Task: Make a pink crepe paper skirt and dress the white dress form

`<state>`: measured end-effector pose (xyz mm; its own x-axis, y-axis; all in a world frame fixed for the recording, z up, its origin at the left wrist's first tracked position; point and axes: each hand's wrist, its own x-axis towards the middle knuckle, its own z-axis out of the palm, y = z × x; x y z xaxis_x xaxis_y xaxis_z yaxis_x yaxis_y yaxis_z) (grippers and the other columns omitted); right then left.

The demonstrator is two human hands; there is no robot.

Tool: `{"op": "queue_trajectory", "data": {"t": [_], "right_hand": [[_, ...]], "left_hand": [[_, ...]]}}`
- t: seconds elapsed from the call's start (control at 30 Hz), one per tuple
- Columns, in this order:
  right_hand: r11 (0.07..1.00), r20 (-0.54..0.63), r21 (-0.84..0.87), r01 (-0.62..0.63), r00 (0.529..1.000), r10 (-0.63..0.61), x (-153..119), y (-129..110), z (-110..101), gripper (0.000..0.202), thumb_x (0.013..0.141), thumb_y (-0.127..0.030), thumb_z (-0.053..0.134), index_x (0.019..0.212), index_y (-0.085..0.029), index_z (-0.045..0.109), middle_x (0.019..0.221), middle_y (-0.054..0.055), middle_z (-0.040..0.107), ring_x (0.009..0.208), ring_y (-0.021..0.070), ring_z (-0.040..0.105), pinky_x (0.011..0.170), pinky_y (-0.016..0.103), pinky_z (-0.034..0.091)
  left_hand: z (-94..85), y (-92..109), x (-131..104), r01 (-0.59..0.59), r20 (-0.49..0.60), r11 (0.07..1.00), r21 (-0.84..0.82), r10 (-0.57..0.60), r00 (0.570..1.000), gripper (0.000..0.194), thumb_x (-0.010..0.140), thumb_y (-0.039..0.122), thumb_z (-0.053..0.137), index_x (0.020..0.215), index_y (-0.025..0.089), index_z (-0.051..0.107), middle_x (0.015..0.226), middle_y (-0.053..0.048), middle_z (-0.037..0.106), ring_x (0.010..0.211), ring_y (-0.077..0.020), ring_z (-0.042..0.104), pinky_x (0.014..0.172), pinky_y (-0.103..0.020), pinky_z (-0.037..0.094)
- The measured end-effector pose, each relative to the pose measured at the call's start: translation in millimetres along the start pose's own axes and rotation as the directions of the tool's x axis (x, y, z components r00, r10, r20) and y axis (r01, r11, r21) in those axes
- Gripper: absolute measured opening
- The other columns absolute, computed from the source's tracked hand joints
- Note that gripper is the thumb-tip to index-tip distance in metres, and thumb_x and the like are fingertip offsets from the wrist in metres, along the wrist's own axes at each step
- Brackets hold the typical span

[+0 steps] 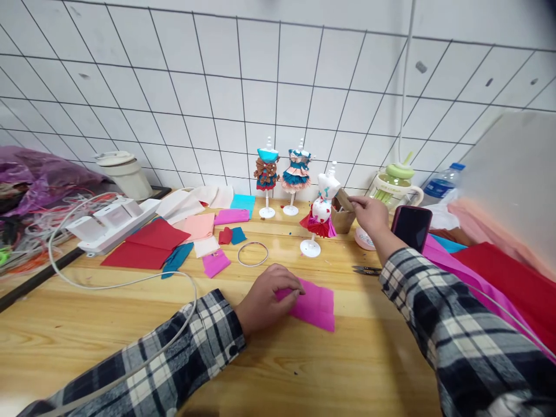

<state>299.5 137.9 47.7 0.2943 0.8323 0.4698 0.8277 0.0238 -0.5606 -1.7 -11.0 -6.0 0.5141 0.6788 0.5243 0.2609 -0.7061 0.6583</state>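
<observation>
A wooden tabletop [260, 365] carries everything, and two arms in plaid sleeves reach over it. Of the two hands, the left [271, 295] curls low over one magenta cloth [319, 307] near the middle, covering its left end; thumb and forefinger come close together at the tips, but whether they grip the cloth or something small cannot be told. The right hand [369, 213] reaches farther out, its thumb and fingers closed narrowly on the brown flap [344, 200] of one small brown box [343, 223].

Three white dress forms stand upright on round bases: one in a turquoise and brown outfit [266, 168], one in teal and peach frills [296, 172], and the nearest, beside the box, with a red and magenta skirt [319, 225]. On the left are one white power strip [115, 226] and one white lidded cup [125, 174]; on the right, one green-lidded cup [393, 186], one blue-capped bottle [442, 186] and one dark phone [411, 227].

Left of the forms lie two other magenta pieces [232, 216], two dark teal pieces [177, 259] and one small red piece [225, 236]. Smaller still, one thin ring [253, 265] lies beyond the left hand, and one pair of scissors [366, 270] sits partly behind the right sleeve.
</observation>
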Motion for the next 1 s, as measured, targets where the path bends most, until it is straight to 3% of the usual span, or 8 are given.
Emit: {"op": "queue_trajectory", "data": {"t": [0.13,0.17,0.3,0.4,0.47,0.53,0.73,1.0], "right_hand": [[0.982,-0.243,0.169,0.085,0.969,-0.042,-46.0,-16.0,-11.0,0.030,0.086,-0.029,0.053,0.107,-0.020,0.073,0.096,0.006,0.074,0.075,0.0194,0.064,0.072,0.033,0.049],[0.971,-0.240,0.207,0.120,0.968,-0.069,-65.5,-22.5,-14.0,0.030,0.086,-0.031,0.054,0.109,-0.020,0.072,0.092,0.006,0.074,0.069,0.0180,0.061,0.067,0.032,0.048],[0.903,0.042,0.388,0.184,0.975,-0.217,-147.8,-45.2,-19.9,0.024,0.089,-0.035,0.057,0.104,-0.022,0.071,0.085,0.004,0.071,0.064,0.0160,0.056,0.060,0.029,0.046],[0.833,0.189,0.473,0.288,0.890,-0.415,-183.3,-53.9,-17.9,0.016,0.087,-0.033,0.062,0.097,-0.025,0.072,0.091,0.004,0.072,0.082,0.0200,0.061,0.074,0.034,0.048],[0.802,0.252,0.521,0.293,0.845,-0.472,-191.1,-56.6,-15.5,0.016,0.086,-0.032,0.065,0.099,-0.026,0.072,0.096,0.004,0.072,0.092,0.0216,0.061,0.083,0.037,0.046],[0.793,0.293,0.553,0.255,0.831,-0.472,-192.1,-57.9,-13.5,0.018,0.086,-0.032,0.066,0.102,-0.027,0.072,0.098,0.004,0.072,0.094,0.0216,0.061,0.086,0.039,0.045],[0.795,0.338,0.580,0.178,0.835,-0.433,-193.2,-60.1,-10.0,0.011,0.082,-0.027,0.070,0.092,-0.028,0.075,0.095,0.003,0.073,0.094,0.0215,0.063,0.089,0.041,0.044],[0.770,0.312,0.608,0.194,0.833,-0.456,-194.3,-62.7,-14.1,0.006,0.084,-0.027,0.066,0.083,-0.024,0.072,0.091,0.004,0.070,0.091,0.0199,0.062,0.083,0.036,0.046]], "left_hand": [[-1.7,0.8,0.9,0.027,-0.015,1.000,-0.006,-0.028,1.000,0.018,0.082,0.012,0.055,0.085,0.020,0.070,0.086,-0.002,0.073,0.085,-0.0156,0.062,0.086,-0.033,0.046],[-2.3,1.0,0.9,0.035,-0.026,0.999,-0.013,-0.035,0.999,0.017,0.082,0.012,0.055,0.084,0.020,0.070,0.086,-0.003,0.073,0.086,-0.0157,0.062,0.086,-0.033,0.046],[-4.1,2.3,0.6,0.070,-0.034,0.993,-0.096,-0.074,0.997,0.014,0.081,0.012,0.056,0.080,0.019,0.068,0.084,-0.003,0.071,0.085,-0.0160,0.062,0.087,-0.033,0.046],[-4.6,4.6,0.6,0.144,-0.004,0.978,-0.153,-0.147,0.989,0.013,0.082,0.017,0.056,0.077,0.018,0.068,0.085,-0.005,0.066,0.087,-0.0175,0.061,0.086,-0.034,0.046],[-4.7,5.9,0.8,0.186,0.019,0.967,-0.174,-0.186,0.982,0.014,0.082,0.019,0.057,0.076,0.018,0.069,0.088,-0.006,0.063,0.090,-0.0188,0.059,0.086,-0.034,0.046],[-4.9,6.6,1.1,0.204,0.038,0.958,-0.201,-0.201,0.979,0.014,0.082,0.021,0.058,0.076,0.018,0.070,0.090,-0.006,0.061,0.093,-0.0198,0.059,0.088,-0.035,0.045],[-6.3,6.4,1.0,0.212,0.107,0.940,-0.268,-0.190,0.976,0.017,0.084,0.025,0.058,0.079,0.018,0.073,0.097,-0.007,0.058,0.100,-0.0212,0.056,0.096,-0.037,0.042],[-5.1,3.2,0.5,0.242,0.126,0.933,-0.266,-0.215,0.968,0.023,0.088,0.035,0.058,0.082,0.019,0.073,0.099,-0.007,0.061,0.101,-0.0209,0.057,0.096,-0.037,0.041]]}}
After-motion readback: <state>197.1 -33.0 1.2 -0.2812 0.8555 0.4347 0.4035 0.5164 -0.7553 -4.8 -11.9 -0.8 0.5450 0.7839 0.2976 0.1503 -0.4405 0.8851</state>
